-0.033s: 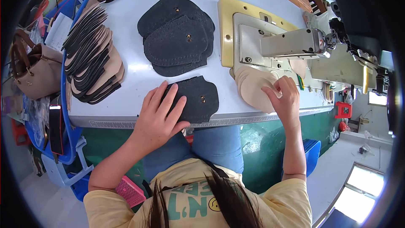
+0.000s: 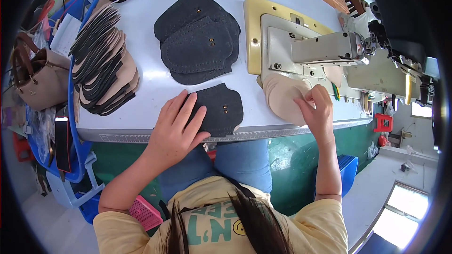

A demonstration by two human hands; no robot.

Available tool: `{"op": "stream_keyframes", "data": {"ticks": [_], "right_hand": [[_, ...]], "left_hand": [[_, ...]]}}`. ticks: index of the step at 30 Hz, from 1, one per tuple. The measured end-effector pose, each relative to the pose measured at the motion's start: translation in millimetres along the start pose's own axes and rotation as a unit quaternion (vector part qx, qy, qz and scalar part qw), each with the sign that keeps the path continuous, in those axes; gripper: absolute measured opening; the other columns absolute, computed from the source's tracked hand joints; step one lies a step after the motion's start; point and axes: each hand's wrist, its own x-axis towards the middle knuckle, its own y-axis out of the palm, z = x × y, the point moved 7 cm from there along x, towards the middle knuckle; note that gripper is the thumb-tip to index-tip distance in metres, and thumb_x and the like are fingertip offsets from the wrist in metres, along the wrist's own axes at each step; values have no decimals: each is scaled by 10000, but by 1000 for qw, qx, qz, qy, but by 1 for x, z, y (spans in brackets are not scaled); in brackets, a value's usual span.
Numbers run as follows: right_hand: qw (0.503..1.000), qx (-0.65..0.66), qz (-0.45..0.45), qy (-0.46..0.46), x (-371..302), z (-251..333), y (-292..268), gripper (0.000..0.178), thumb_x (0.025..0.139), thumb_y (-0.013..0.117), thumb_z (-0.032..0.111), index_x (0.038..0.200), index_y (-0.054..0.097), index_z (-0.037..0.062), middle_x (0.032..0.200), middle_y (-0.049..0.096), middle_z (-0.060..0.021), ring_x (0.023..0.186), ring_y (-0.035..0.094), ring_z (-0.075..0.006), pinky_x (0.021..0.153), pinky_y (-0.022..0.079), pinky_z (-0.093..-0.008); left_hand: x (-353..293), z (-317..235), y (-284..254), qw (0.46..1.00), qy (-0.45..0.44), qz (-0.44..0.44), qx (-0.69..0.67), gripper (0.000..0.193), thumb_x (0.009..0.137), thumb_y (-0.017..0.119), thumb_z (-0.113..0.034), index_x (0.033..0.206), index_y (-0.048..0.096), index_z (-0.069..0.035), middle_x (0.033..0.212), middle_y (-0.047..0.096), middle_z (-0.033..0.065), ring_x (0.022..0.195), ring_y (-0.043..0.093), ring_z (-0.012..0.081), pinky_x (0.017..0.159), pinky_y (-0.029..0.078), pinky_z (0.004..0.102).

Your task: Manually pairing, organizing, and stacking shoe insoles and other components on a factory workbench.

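My left hand lies palm down with fingers loosely spread, pressing on the left part of a black piece at the table's near edge without gripping it. My right hand bends down over the right side of a pile of beige pieces, thumb and forefinger drawn close together; I can't tell whether they've caught a sheet. Both forearms reach up from the near side, elbows apart.

Around them the white table is smooth and shiny, with a ruler strip along its near edge. Farther off lie more black pieces; a fanned stack stands left, and a sewing machine right. Beyond the left edge are a blue basket and a handbag. Below spreads green floor, with a red stool off right.
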Motion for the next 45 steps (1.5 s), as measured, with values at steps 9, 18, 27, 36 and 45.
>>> {"op": "stream_keyframes", "data": {"ticks": [9,18,27,36,45], "right_hand": [[822,458,333,-60,-27,34,-1,161,621,675,76,778,696,42,1341,490,-234,1418,244,-377,1135,121,-541],[846,501,116,141,3,43,35,165,790,603,-99,914,675,-17,939,630,-77,869,597,-138,809,480,-274],[800,540,132,224,8,87,99,181,879,621,-27,1054,593,-61,899,668,-80,771,642,-89,689,513,-192],[809,526,153,216,7,90,103,184,874,637,-20,1046,583,-59,917,662,-79,785,644,-91,693,519,-197],[995,43,-73,-59,5,139,48,326,751,744,33,1031,582,-6,923,569,-135,730,601,-238,626,498,-312]], "left_hand": [[-27,-2,-18,989,46,-138,3,365,741,730,-157,1075,645,-35,1207,550,171,1063,546,314,808,481,420],[-53,-8,-1,989,-27,-142,19,366,729,725,-152,1085,664,-93,1142,587,125,1083,563,292,920,441,465],[-59,-7,5,986,-25,-164,3,359,796,704,-352,1077,679,-130,1179,566,137,1107,565,317,912,426,452],[-60,-7,5,981,-29,-190,11,361,791,709,-361,1068,675,-132,1192,578,140,1088,566,302,843,403,400],[-39,-2,-9,989,-28,-140,-29,314,726,719,-284,928,629,-62,1103,631,124,986,582,293,809,384,424]]}}
